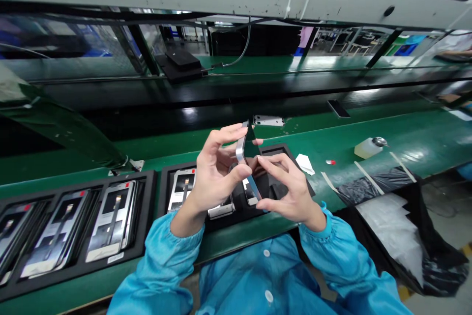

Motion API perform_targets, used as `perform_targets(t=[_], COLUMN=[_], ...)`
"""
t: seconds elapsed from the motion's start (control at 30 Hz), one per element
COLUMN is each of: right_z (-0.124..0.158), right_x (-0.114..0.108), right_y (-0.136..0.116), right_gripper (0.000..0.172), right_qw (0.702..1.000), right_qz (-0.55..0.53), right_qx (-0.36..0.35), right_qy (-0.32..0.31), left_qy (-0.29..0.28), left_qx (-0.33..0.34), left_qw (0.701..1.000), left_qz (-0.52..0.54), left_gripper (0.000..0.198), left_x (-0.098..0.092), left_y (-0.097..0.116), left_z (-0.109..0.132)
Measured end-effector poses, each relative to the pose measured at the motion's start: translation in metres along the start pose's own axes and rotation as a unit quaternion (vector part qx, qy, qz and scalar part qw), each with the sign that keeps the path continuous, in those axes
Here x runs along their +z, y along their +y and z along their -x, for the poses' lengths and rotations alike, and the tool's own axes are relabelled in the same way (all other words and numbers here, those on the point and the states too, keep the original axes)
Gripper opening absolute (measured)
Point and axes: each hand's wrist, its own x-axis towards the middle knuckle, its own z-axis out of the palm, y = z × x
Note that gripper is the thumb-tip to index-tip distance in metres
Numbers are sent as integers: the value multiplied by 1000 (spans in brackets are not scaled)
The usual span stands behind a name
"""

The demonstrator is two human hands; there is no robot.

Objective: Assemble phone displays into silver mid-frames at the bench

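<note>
Between my two hands a smartphone [252, 150] is held up on edge, its dark glossy face turned to the right and its silver frame toward me. My left hand [217, 167] grips the frame from the left, thumb low and fingers over the upper edge. On the other side my right hand [285, 185] pinches the lower right part, fingertips against the dark face and thumb at the bottom edge. Below the hands lies a black foam tray [285, 150] holding silver phone screen parts [183, 188], partly hidden by my hands.
To the left, another black foam tray [149, 192] holds stacked screen parts [112, 219]. Behind are a white phone-shaped plate [269, 120] and a dark phone [338, 108]. At right stand a bottle of yellowish liquid [364, 148], a white paper [305, 164] and a black bag [438, 236].
</note>
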Motion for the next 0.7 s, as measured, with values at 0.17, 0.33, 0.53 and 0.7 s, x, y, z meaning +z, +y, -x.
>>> perform_targets(t=[0.17, 0.33, 0.53, 0.7], right_z=[-1, 3, 8, 24], right_x=[10, 8, 1, 18], right_y=[4, 9, 10, 10], right_gripper=[76, 72, 70, 69], right_qw=[998, 990, 977, 994], right_qz=[-59, -129, -185, -65], right_qx=[-21, -8, 96, 82], right_qy=[27, 61, 38, 1], left_qy=[-6, -82, -35, 161], left_qx=[15, 37, -85, -145], left_qw=[999, 991, 994, 975], left_qz=[-32, -102, 54, 38], left_gripper=[57, 81, 101, 65], left_x=[-1, -15, 18, 56], left_y=[-3, -7, -16, -9], left_z=[5, 4, 15, 27])
